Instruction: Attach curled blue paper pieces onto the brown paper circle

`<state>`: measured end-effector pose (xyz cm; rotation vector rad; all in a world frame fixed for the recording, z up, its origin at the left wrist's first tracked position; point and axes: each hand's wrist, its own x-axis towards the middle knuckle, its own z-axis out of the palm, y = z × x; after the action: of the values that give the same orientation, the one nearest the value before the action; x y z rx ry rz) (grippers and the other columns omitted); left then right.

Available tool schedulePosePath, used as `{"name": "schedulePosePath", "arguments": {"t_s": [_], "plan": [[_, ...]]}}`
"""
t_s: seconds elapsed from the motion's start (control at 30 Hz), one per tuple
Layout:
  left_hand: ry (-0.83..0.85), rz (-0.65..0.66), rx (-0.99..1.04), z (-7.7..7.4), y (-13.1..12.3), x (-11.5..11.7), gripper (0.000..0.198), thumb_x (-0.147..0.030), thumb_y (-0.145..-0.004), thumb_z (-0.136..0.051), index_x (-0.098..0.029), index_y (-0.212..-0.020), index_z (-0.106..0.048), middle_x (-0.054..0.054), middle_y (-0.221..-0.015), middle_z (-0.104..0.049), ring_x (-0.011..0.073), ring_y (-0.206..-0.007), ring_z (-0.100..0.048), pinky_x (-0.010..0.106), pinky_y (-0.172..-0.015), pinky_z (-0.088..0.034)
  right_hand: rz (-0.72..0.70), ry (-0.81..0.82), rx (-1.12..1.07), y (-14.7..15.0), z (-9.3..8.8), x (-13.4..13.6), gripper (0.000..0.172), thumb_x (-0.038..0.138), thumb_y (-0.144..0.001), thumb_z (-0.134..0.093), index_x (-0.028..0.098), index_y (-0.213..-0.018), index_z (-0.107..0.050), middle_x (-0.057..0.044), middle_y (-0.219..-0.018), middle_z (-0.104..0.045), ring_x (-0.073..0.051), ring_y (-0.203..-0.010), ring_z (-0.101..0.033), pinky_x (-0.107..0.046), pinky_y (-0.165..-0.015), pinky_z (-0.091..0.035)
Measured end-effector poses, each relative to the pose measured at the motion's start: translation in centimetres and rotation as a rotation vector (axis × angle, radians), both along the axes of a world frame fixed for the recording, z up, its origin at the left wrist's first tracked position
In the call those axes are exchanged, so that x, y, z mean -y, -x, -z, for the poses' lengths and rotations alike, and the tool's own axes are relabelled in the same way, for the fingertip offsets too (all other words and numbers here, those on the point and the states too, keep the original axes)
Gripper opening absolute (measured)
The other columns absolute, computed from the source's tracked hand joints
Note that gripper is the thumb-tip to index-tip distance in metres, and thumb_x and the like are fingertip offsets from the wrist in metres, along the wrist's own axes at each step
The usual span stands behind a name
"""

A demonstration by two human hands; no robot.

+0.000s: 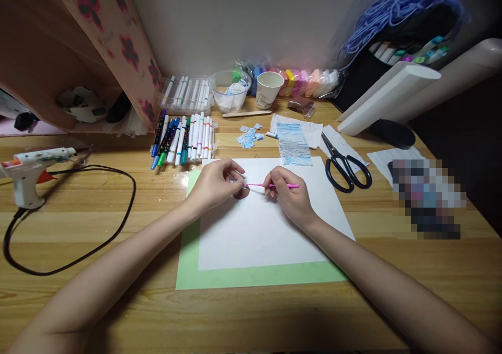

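Over the white sheet [243, 239], which lies on a green sheet [251, 280], both hands are close together. A slim pink rod-shaped tool [292, 185], with a thicker handle and a thin shaft, is held between the fingers of my right hand [292, 194]. Its thin end points left and meets the fingertips of my left hand [219, 184]. Those fingers pinch something small that looks bluish, mostly hidden. Beyond the hands lie blue-coloured paper scraps [248, 137], a blue-scribbled paper piece [294, 144] and a small white marker cap or pen end [272, 135].
Black-handled scissors [341, 168] lie to the right. Markers [184, 139], a clear bowl [229, 90], a paper cup [269, 90] and a wooden stick [247, 114] are at the back. On the left, a glue gun [29, 173] has a looped black cord [133, 197].
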<state>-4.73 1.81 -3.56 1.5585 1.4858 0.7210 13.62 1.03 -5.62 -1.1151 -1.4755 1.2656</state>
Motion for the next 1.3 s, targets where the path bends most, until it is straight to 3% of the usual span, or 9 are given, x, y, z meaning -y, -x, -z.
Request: {"name": "schedulePosePath", "arguments": {"t_s": [0.63, 0.9, 1.0, 1.2, 1.3], "plan": [[0.002, -0.009, -0.013, -0.2, 0.3, -0.1, 0.018, -0.02, -0.069, -0.06, -0.015, -0.086, -0.063, 0.002, -0.071, -0.067, 0.0105, -0.057, -0.057, 0.021, -0.052, -0.042, -0.052, -0.043, 0.113, 0.2, -0.3, 0.1, 0.037, 0.047, -0.089, -0.046, 0.018, -0.067, -0.055, 0.003, -0.058, -0.054, -0.009, -0.051, -0.049, -0.021, -0.05, -0.036], [-0.091, -0.023, -0.052, -0.4, 1.3, -0.6, 0.014, -0.024, -0.074, -0.057, -0.014, -0.081, -0.064, 0.002, -0.075, -0.067, 0.0108, -0.06, -0.055, 0.022, -0.053, -0.04, -0.166, -0.319, 0.435, 2.4, -2.9, -2.4, 0.049, 0.049, -0.092, -0.04, 0.019, -0.054, -0.045, 0.003, -0.049, -0.045, -0.009, -0.047, -0.04, -0.024, -0.052, -0.029], [-0.126, -0.013, -0.061, -0.1, 1.7, -0.4, 0.01, -0.022, -0.075, -0.055, -0.014, -0.075, -0.062, 0.001, -0.071, -0.065, 0.0109, -0.061, -0.055, 0.021, -0.054, -0.039, -0.146, -0.385, 0.513, 3.7, -3.2, -3.1, 0.053, 0.054, -0.089, -0.041, 0.019, -0.049, -0.037, 0.005, -0.044, -0.037, -0.008, -0.044, -0.032, -0.025, -0.05, -0.024], [-0.156, -0.008, -0.045, 0.8, 2.5, 0.7, 0.012, -0.022, -0.078, -0.053, -0.015, -0.082, -0.062, 0.001, -0.077, -0.065, 0.0118, -0.066, -0.055, 0.023, -0.06, -0.04, 0.014, -0.309, 0.537, 4.6, -3.0, -2.6, 0.051, 0.046, -0.086, -0.053, 0.019, -0.047, -0.034, 0.005, -0.041, -0.039, -0.008, -0.042, -0.033, -0.025, -0.049, -0.023], [-0.19, -0.012, -0.046, 1.0, 2.5, 1.3, 0.013, -0.021, -0.08, -0.05, -0.016, -0.085, -0.062, 0.001, -0.079, -0.064, 0.0118, -0.068, -0.054, 0.023, -0.062, -0.04, -0.054, -0.26, 0.575, 3.8, -3.6, -2.3, 0.044, 0.04, -0.086, -0.054, 0.019, -0.05, -0.041, 0.004, -0.045, -0.047, -0.009, -0.045, -0.038, -0.024, -0.049, -0.025]]}}
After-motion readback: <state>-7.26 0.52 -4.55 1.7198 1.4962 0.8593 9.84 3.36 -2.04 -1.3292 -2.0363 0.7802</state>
